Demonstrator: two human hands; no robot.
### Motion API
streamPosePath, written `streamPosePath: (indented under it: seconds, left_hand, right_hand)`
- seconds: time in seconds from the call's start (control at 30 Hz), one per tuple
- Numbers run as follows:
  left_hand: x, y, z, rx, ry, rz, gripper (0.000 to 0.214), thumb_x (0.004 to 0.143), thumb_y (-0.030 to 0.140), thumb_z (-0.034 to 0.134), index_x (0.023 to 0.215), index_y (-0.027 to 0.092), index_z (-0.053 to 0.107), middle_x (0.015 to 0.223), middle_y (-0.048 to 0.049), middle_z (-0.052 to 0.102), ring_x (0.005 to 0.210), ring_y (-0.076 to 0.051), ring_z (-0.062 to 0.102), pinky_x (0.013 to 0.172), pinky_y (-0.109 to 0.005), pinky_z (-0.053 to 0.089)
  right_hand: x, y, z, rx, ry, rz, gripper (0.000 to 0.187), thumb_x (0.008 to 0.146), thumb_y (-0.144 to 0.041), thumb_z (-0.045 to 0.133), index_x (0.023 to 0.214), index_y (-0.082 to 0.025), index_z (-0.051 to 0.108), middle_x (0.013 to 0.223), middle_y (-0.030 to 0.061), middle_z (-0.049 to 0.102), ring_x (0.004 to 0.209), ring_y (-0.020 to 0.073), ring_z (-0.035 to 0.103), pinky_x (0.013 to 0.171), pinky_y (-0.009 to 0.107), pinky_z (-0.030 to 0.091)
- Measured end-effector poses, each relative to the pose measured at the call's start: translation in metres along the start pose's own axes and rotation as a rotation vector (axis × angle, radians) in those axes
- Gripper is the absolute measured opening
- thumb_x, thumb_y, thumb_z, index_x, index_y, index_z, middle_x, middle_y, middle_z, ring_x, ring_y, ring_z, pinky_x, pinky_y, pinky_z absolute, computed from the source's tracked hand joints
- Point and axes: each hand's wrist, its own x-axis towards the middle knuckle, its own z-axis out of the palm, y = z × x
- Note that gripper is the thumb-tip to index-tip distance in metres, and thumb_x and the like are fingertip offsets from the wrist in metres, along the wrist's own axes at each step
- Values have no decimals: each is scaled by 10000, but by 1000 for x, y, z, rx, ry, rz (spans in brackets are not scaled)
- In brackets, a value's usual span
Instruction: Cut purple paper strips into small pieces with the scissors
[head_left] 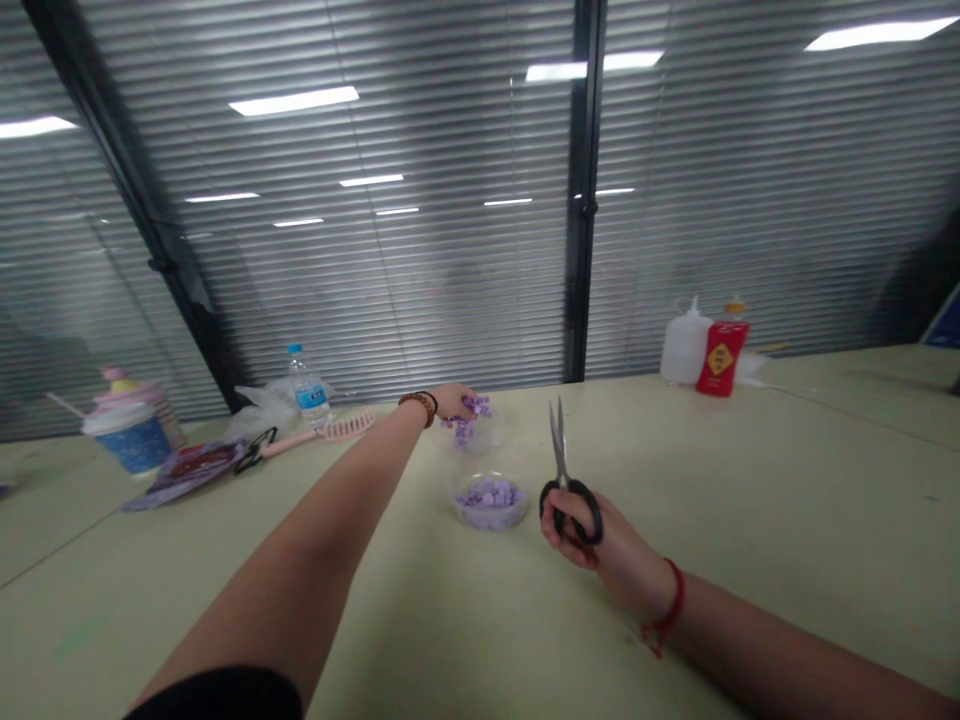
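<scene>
My left hand (453, 400) is stretched out toward the back of the table, its fingers closed on a cluster of small purple pieces (478, 407). What kind of pieces they are is too blurred to tell. Just below that hand, more purple pieces lie in or by a clear, see-through container (489, 438). Nearer to me stands a round clear tub (491, 522) holding lilac bits (491, 493). To the right of the tub, my right hand (581, 535) grips black-handled scissors (561, 462) by the handles. Their blades point up, slightly parted at the tips.
At the left stand a blue and white cup (135, 445), a pink hairbrush (330, 432), a purple packet (191, 472) and a water bottle (309, 388). A red bottle (723, 358) and a whitish squeeze bottle (685, 347) are at the back right. Window blinds (465, 250) rise behind the table.
</scene>
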Motion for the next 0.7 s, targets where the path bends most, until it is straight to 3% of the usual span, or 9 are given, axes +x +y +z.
streamPosePath:
  seconds: [0.13,0.33,0.5,0.7]
  left_hand:
    - [-6,0,-8,-84,54,10,247,643,221,627,875,142,609,600,4,569,456,-81,501,454,-173,426]
    - [-6,3,-10,-247,122,23,274,648,224,649,909,162,592,758,-25,617,587,-107,578,543,-207,487]
    - [-6,6,-14,-336,192,50,293,631,222,673,898,144,582,773,-31,595,624,-117,558,539,-224,498]
    - [-8,8,-12,-419,150,71,328,689,288,641,974,138,576,844,-62,594,707,-144,578,588,-261,515]
  right_hand:
    - [1,0,0,-21,0,16,371,701,-484,512,637,-119,490,504,-5,498,318,24,312,310,154,168]
    - [-1,-1,1,-33,7,-3,362,711,-472,504,623,-121,487,499,-8,487,321,23,303,312,159,169]
    - [1,1,0,-37,-4,11,378,709,-486,507,622,-119,498,488,-9,482,317,25,307,305,156,170]
    - [0,1,-1,-26,-17,20,372,713,-483,510,636,-119,495,509,-1,502,327,26,318,308,150,166]
